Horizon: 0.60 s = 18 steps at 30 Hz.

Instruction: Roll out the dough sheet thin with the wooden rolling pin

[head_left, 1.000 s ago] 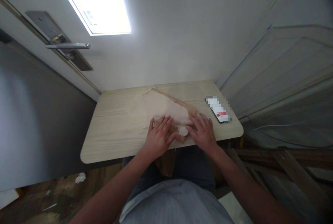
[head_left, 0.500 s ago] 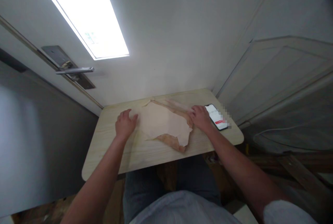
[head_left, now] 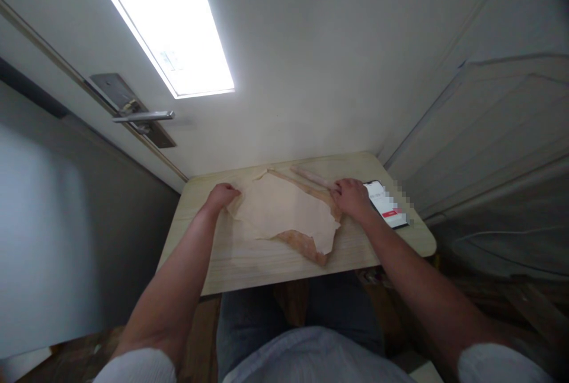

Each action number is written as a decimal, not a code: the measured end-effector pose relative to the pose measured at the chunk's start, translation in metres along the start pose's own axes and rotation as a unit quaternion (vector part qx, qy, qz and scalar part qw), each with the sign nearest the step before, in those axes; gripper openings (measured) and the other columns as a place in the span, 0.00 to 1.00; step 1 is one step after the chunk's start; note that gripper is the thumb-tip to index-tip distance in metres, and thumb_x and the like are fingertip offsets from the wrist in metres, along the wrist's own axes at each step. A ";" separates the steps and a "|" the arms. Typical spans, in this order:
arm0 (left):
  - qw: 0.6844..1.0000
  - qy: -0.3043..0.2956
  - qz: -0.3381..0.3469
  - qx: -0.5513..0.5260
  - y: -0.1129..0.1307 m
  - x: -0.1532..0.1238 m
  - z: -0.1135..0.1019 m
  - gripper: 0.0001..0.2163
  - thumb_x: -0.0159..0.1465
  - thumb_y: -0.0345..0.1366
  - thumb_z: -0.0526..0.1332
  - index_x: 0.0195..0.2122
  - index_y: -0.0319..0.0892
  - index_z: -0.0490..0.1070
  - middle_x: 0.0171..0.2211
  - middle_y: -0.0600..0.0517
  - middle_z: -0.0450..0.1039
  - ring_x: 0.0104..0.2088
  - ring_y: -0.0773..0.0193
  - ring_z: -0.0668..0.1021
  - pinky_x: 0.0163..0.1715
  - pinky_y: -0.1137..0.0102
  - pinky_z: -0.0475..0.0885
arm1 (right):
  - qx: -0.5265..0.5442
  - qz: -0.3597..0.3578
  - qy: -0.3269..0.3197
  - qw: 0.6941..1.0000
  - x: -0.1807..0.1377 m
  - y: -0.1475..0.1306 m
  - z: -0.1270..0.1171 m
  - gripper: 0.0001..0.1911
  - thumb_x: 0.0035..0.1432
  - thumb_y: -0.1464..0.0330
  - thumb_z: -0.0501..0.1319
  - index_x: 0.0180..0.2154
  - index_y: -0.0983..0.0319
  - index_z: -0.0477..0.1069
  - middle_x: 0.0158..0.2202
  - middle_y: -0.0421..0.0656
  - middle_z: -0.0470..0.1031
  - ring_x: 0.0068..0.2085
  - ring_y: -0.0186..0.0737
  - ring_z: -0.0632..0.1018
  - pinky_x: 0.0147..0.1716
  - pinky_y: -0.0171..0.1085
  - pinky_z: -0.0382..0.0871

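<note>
A pale beige sheet (head_left: 284,202) with ragged edges, whose material I cannot make out, lies spread on the wooden table. Brown patches (head_left: 306,245) show along its front and right edges. My left hand (head_left: 223,195) is closed in a pinch at the sheet's left edge. On the far right side, my right hand (head_left: 351,196) has its fingers curled round the near end of a slim pale roll (head_left: 311,176), close against the sheet's right corner. Whether that roll is a separate stick or a curled edge is unclear.
A lit phone (head_left: 386,204) lies on the table (head_left: 249,273), right of my right hand. Behind the table stands a white door with a metal handle (head_left: 146,116) and a bright window pane (head_left: 178,27). Grey panels flank both sides.
My left hand was open beside the sheet; its fingers have closed at the sheet's left edge. The right hand keeps its hold. The whole view has shifted slightly.
</note>
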State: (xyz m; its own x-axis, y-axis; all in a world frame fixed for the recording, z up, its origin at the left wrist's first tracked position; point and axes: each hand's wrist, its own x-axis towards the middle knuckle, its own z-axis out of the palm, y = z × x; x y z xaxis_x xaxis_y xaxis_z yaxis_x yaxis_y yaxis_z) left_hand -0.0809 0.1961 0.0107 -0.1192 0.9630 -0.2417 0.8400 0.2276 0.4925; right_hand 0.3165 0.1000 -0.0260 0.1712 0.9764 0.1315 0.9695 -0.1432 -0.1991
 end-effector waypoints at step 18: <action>0.892 -0.099 0.224 -0.379 0.090 -0.084 -0.033 0.14 0.55 0.43 0.67 0.29 0.44 0.62 0.22 0.60 0.62 0.20 0.72 0.65 0.20 0.76 0.58 | 0.126 -0.257 -0.057 0.956 0.081 -0.159 -0.035 0.30 0.61 0.67 0.61 0.65 0.52 0.67 0.65 0.44 0.68 0.63 0.46 0.69 0.62 0.43 0.63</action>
State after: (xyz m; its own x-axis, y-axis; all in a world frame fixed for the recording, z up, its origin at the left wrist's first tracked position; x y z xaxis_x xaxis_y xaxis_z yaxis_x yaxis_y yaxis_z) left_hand -0.0129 0.1403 0.1032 0.2988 0.9542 0.0157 0.1723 -0.0701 0.9826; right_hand 0.1824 0.1962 0.0508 -0.3519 0.9204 0.1706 0.8442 0.3907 -0.3670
